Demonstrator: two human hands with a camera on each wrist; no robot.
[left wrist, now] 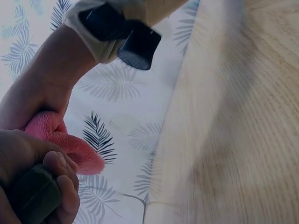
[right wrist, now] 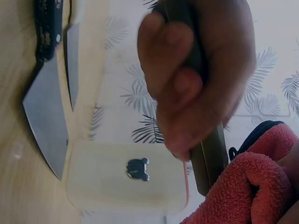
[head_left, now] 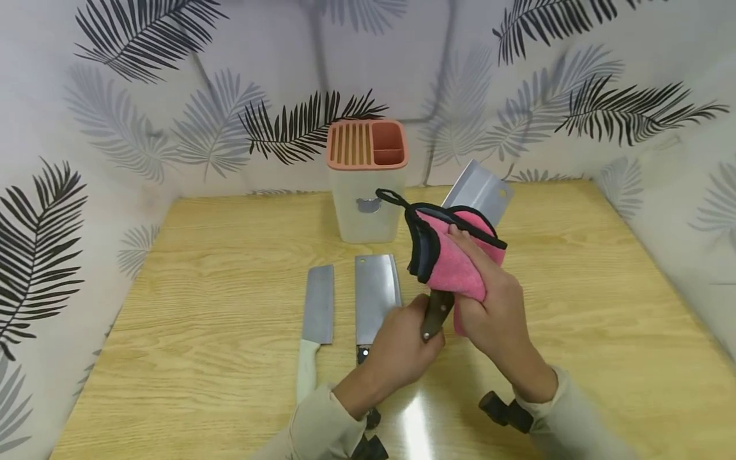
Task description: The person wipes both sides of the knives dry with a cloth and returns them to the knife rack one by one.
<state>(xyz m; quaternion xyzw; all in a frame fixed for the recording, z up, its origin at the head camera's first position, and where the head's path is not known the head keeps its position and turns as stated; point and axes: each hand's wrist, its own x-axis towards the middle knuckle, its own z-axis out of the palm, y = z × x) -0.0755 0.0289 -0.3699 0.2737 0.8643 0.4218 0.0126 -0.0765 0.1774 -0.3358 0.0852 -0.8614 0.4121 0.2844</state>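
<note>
My left hand (head_left: 402, 345) grips the dark handle (head_left: 438, 314) of a cleaver whose wide blade (head_left: 482, 191) points up and away over the table. A pink cloth (head_left: 457, 265) with black edging and a hanging loop is folded about the lower blade. Through the cloth my right hand (head_left: 497, 306) holds the blade, with the thumb or a finger lying along its top. In the right wrist view, the left fingers curl round the handle (right wrist: 209, 158), and the pink cloth (right wrist: 247, 186) bunches beside it. The right hand's fingertips are mostly hidden by cloth.
A second cleaver (head_left: 376, 297) and a white-handled knife (head_left: 318, 306) lie side by side on the wooden table (head_left: 218, 319), left of my hands. Behind them stands a whitish knife holder (head_left: 368, 211) with a slotted orange top. Leaf-patterned cloth (head_left: 259, 76) hangs around the table.
</note>
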